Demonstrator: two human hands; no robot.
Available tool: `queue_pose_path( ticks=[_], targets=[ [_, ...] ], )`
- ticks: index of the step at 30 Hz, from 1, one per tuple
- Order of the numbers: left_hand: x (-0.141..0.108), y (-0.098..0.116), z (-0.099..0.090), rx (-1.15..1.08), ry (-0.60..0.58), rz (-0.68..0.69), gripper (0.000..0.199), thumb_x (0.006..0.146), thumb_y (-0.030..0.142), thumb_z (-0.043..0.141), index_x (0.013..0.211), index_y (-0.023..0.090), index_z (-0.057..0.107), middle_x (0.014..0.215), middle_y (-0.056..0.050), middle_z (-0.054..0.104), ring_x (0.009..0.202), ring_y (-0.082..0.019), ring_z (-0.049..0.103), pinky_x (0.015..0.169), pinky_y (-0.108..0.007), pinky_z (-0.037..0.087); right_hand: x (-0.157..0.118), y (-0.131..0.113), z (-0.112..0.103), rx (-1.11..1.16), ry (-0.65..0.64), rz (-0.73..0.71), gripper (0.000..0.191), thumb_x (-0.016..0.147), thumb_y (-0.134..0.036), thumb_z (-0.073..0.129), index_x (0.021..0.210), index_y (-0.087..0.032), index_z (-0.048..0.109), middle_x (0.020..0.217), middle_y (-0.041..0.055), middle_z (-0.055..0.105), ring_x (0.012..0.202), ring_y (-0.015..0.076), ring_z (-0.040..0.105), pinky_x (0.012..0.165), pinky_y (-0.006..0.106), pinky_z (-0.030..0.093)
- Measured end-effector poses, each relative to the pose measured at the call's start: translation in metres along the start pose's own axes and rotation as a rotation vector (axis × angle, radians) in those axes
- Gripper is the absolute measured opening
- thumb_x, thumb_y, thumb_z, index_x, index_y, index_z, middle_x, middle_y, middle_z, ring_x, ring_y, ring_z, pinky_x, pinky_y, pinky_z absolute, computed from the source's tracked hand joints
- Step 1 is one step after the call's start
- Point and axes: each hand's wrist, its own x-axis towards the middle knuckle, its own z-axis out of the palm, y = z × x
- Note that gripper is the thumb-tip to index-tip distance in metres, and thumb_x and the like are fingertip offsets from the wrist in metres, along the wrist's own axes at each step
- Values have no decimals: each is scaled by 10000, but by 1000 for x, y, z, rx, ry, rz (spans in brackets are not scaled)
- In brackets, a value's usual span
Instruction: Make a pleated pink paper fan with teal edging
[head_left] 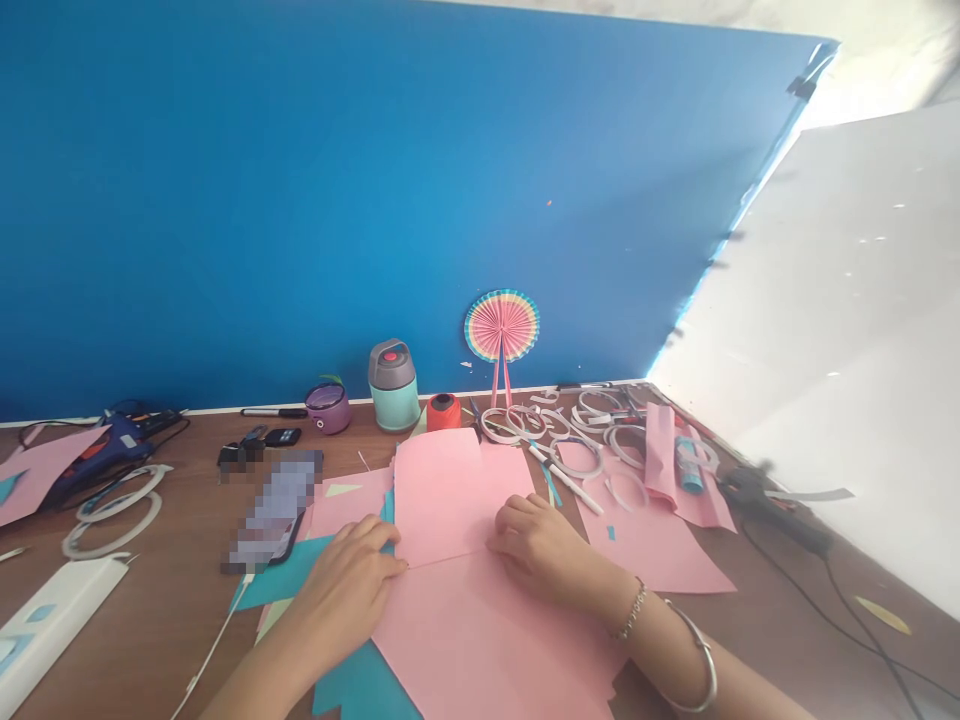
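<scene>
A pink sheet (439, 490) with a raised, curling far end lies over a larger pink sheet (487, 640) in front of me. My left hand (356, 575) rests at the left edge of the smaller sheet, its fingers bent and slightly apart, palm down. At the right edge of that sheet, my right hand (532, 545) has its fingers curled together on the paper; the fingertips are partly hidden. Teal paper (367, 685) shows under the pink sheets, beside my left forearm.
Behind the sheets stand a mint flask (394, 390), a purple cup (328, 408), a red spool (443, 412) and a round paper fan (502, 326). A phone (277, 510) lies left. White tape rings (576, 457) and a glue gun (780, 510) are right.
</scene>
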Motion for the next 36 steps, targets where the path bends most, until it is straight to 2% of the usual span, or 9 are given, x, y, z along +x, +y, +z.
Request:
queue_pose_path(
  ticks=[7, 11, 16, 19, 22, 27, 30, 33, 36],
  targets=[
    [12, -8, 9, -249, 532, -206, 236, 743, 108, 365, 792, 195, 579, 806, -26, 609, 766, -173, 574, 649, -270, 464, 6, 6, 14, 38, 130, -3, 239, 773, -35, 436, 749, -189, 618, 725, 42, 609, 683, 158, 471, 621, 309, 297],
    [6, -2, 15, -335, 449, -26, 241, 747, 111, 346, 624, 202, 532, 543, 20, 510, 496, -121, 469, 491, -234, 375, 9, 5, 16, 336, 263, 200, 209, 718, -43, 443, 725, -191, 591, 717, 27, 626, 691, 155, 528, 625, 285, 374],
    [4, 14, 22, -232, 335, 193, 314, 756, 103, 379, 785, 197, 677, 644, -42, 608, 636, -174, 528, 559, -273, 391, 10, 1, 10, 657, 335, 518, 153, 804, -170, 431, 756, -194, 574, 711, 11, 618, 625, 132, 546, 532, 237, 416],
    [8, 22, 24, -406, 167, 31, 284, 834, 209, 416, 913, 201, 689, 680, -25, 625, 617, -154, 528, 560, -253, 402, 8, -1, 8, 646, 382, 397, 157, 812, -146, 424, 767, -196, 567, 719, 17, 605, 626, 127, 543, 541, 235, 425],
    [13, 26, 29, -664, 77, -209, 329, 857, 413, 466, 827, 158, 671, 608, 3, 584, 533, -126, 492, 493, -224, 374, 7, -7, 9, 504, 358, 91, 184, 840, -122, 402, 845, -200, 568, 782, 45, 613, 687, 143, 558, 591, 256, 437],
    [16, 24, 35, -742, 266, -432, 521, 860, 535, 423, 513, 168, 553, 443, 19, 447, 460, -138, 460, 465, -246, 361, 4, -20, 7, 221, 153, -226, 281, 871, -91, 355, 1055, -201, 537, 926, 80, 620, 796, 174, 561, 663, 293, 420],
    [12, 17, 32, -602, 493, -392, 437, 899, 440, 400, 642, 170, 628, 505, 11, 464, 519, -162, 494, 517, -266, 403, 3, -25, 4, 239, 111, -185, 272, 830, -106, 405, 1065, -197, 507, 939, 71, 599, 801, 175, 544, 657, 282, 413],
    [6, 10, 26, -382, 720, -177, 320, 913, 278, 366, 1047, 180, 639, 753, -42, 554, 752, -202, 562, 673, -301, 457, 4, -25, 8, 227, 36, -144, 165, 767, -111, 454, 882, -202, 528, 796, 31, 560, 697, 163, 489, 612, 274, 379],
    [4, 12, 26, -115, 719, 100, 488, 866, 97, 336, 1317, 230, 467, 914, -69, 552, 868, -206, 542, 760, -334, 450, 5, -22, 15, 116, -8, -55, 109, 786, -124, 460, 758, -197, 535, 773, 43, 535, 713, 174, 463, 638, 295, 356]
  ],
)
